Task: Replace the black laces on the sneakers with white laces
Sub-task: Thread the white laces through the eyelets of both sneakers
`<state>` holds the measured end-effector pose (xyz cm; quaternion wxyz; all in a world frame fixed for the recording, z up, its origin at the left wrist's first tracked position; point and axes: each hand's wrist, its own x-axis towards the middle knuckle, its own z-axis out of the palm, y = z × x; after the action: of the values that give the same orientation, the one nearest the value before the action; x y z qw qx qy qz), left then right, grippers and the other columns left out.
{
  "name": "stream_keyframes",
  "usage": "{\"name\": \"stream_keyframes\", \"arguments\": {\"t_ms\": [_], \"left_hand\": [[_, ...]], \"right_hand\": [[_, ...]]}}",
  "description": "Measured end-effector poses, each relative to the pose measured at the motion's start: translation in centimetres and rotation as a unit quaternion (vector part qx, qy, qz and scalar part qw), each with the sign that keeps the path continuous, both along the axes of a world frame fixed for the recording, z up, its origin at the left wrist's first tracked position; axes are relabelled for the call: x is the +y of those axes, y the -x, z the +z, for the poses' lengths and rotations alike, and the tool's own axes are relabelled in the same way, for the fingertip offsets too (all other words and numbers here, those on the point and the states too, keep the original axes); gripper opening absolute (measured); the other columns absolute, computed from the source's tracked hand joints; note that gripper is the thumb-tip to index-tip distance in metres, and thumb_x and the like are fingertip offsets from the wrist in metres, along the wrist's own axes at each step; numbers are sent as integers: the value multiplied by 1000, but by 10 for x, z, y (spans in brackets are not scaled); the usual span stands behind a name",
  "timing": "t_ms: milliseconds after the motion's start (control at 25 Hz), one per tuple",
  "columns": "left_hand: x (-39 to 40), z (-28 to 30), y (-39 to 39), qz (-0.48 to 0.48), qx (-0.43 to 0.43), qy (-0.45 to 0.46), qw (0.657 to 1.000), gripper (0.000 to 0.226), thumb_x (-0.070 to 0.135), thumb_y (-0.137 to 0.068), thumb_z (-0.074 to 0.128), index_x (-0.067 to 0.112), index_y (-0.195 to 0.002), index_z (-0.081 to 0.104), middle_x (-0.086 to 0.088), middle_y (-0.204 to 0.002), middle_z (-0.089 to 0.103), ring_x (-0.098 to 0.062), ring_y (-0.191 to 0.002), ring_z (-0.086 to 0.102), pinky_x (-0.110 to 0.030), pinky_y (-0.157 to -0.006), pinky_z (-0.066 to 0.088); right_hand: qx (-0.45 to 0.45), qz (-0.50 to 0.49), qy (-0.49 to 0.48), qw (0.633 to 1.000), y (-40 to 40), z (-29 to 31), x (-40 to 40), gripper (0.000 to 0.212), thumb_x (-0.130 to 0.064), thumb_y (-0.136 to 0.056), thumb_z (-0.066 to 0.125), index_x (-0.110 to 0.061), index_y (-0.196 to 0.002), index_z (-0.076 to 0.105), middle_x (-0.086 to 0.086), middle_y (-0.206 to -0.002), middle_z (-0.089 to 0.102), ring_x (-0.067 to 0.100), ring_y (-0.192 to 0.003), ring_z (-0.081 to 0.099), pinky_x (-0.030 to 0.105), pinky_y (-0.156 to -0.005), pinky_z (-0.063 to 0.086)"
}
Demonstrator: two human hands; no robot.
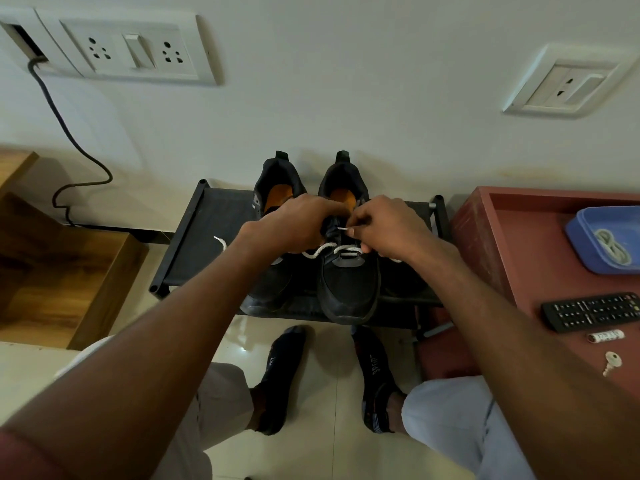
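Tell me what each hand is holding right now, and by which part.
The right hand pinches the white lace by its tip. The left hand grips the right sneaker near its eyelets; the exact hold is hidden.

Remote (593, 311) (black), key (611, 362), wall sockets (133, 50)

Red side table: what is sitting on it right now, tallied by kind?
Blue plastic tray with a coiled pale lace inside: 1
Black remote control: 1
Small white cylinder, what it is I cannot tell: 1
Silver key: 1
Total: 4 on the red side table, plus the lace.
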<state>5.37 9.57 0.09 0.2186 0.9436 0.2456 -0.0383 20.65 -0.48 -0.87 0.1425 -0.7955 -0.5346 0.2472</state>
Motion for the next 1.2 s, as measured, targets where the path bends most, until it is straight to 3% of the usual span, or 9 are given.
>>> {"name": "stream_keyframes", "arguments": {"t_ms": [120, 280, 440, 600, 720, 840, 1000, 1080, 1200], "left_hand": [[5, -6, -1, 17, 2, -1, 1000, 30, 8, -94, 62, 20, -122, 62, 15, -74, 47, -21, -85, 54, -29, -70, 34], [13, -8, 3, 40, 13, 24, 999, 24, 6, -90, 66, 19, -108, 58, 6, -79, 56, -24, -84, 59, -30, -68, 39], [19, -9, 6, 56, 25, 37, 997, 25, 12, -89, 73, 18, -108, 59, 1, -92, 66, -24, -93, 63, -38, -78, 50], [20, -13, 4, 56, 16, 28, 998, 28, 13, -87, 74, 17, -112, 61, -2, -96, 66, -26, -93, 62, -40, -80, 51], [19, -11, 4, 47, 10, 43, 998, 32, 12, -88, 73, 16, -116, 59, 2, -88, 60, -24, -88, 60, -32, -73, 43], [14, -9, 4, 48, 4, 59, 997, 33, 11, -90, 72, 16, -119, 56, 8, -78, 54, -22, -81, 59, -29, -69, 42], [10, -7, 6, 67, -9, 85, 994, 42, 9, -91, 69, 20, -128, 51, 5, -77, 57, -25, -79, 63, -37, -72, 52], [9, -8, 8, 84, -21, 84, 993, 51, 7, -91, 68, 17, -134, 42, -4, -79, 61, -30, -79, 66, -43, -72, 55], [7, -13, 8, 168, -41, 99, 980, 51, 6, -88, 71, 6, -125, 36, -16, -90, 65, -33, -84, 68, -50, -76, 58]], "right_hand": [[-79, -9, -15, 997, 10, -7, 3, 20, -32, -93, 70, -40, -108, 80, -11, -96, 73, 22, -87, 69, 36, -79, 59], [-130, -65, -13, 989, 11, -17, 7, 20, -30, -90, 66, -28, -104, 79, -1, -96, 74, 25, -78, 67, 37, -72, 60], [-100, -83, -10, 991, 3, -18, 6, 21, -37, -92, 65, -28, -104, 78, -3, -87, 73, 24, -79, 70, 40, -74, 61], [15, -59, -10, 998, -3, -15, 3, 5, -37, -89, 78, -41, -87, 79, -12, -67, 69, 14, -77, 72, 39, -79, 61], [38, -54, -1, 998, 3, -16, 5, 7, -37, -88, 79, -44, -90, 80, -13, -85, 76, 14, -84, 72, 40, -83, 62], [-14, -49, -2, 999, 11, -15, 4, 17, -34, -91, 73, -42, -105, 81, -9, -105, 77, 19, -94, 70, 38, -82, 61], [-57, -58, -11, 997, 16, -14, 3, 21, -30, -92, 70, -38, -108, 81, -5, -102, 77, 22, -87, 70, 37, -77, 61], [-34, -60, -4, 998, 16, -14, 4, 20, -32, -91, 71, -40, -106, 81, -6, -101, 77, 22, -88, 70, 39, -79, 62], [18, -63, -11, 998, 18, -16, 4, 19, -32, -90, 72, -39, -105, 81, -9, -99, 77, 18, -89, 70, 37, -79, 61]]}}
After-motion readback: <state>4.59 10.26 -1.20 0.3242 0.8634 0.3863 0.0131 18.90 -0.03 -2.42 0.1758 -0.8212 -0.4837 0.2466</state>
